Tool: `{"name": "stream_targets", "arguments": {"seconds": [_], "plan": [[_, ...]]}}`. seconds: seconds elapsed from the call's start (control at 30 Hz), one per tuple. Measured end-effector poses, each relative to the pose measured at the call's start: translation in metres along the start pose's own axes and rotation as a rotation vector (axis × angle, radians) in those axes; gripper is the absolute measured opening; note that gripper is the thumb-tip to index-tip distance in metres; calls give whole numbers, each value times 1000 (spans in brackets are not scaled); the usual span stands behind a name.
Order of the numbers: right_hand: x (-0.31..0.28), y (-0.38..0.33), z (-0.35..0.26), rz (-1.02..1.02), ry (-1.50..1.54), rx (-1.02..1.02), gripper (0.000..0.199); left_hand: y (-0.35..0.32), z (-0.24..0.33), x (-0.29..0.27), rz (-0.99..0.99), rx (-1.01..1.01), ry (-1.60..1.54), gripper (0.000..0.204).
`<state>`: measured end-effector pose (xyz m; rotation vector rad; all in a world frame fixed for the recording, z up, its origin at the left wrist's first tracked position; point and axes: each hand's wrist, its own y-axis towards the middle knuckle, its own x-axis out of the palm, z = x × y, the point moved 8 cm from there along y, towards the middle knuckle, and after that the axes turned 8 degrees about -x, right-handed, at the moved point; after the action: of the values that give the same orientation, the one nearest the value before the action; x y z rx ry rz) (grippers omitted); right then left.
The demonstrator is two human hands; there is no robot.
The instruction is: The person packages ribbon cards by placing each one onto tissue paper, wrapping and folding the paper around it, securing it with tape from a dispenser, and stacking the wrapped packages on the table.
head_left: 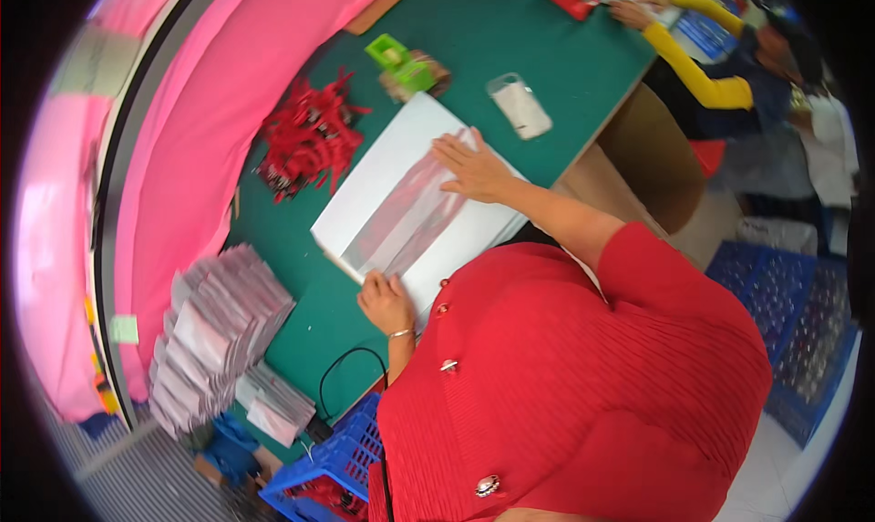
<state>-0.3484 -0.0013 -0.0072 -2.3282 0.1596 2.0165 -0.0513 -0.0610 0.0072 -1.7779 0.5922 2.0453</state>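
Note:
A long, clear plastic sleeve (401,210) with a pinkish tint lies slantwise over a flat white board (424,121) on the green table. My right hand (474,168) rests flat on the sleeve's far end, fingers stretched out. At the near end, by the board's lower edge, my left hand (386,301) has its fingers bent onto the sleeve and closed on it; a bracelet circles that wrist. What the sleeve contains, if anything, cannot be made out.
Left of the board are a red heap of ribbon-like pieces (314,134) and stacked pinkish-white packets (214,330). Beyond it stand a green tape dispenser (401,62) and a pale phone case (519,107). A blue crate (333,463) is near me. Another person's yellow sleeve (697,71) shows far right.

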Motion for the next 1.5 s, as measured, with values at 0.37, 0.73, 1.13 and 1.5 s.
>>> {"name": "stream_targets", "arguments": {"seconds": [0.37,0.73,1.13,1.5], "plan": [[-53,1,125,424,307,231,36,-9,28,-5,115,-17,7,40],[-61,125,175,141,1298,794,24,-14,21,-4,113,-71,-69,39],[-85,137,175,324,1234,857,30,-12,23,-2,104,-82,-56,40],[-49,74,165,387,1392,952,45,-10,25,-6,113,-92,-52,40]]}}
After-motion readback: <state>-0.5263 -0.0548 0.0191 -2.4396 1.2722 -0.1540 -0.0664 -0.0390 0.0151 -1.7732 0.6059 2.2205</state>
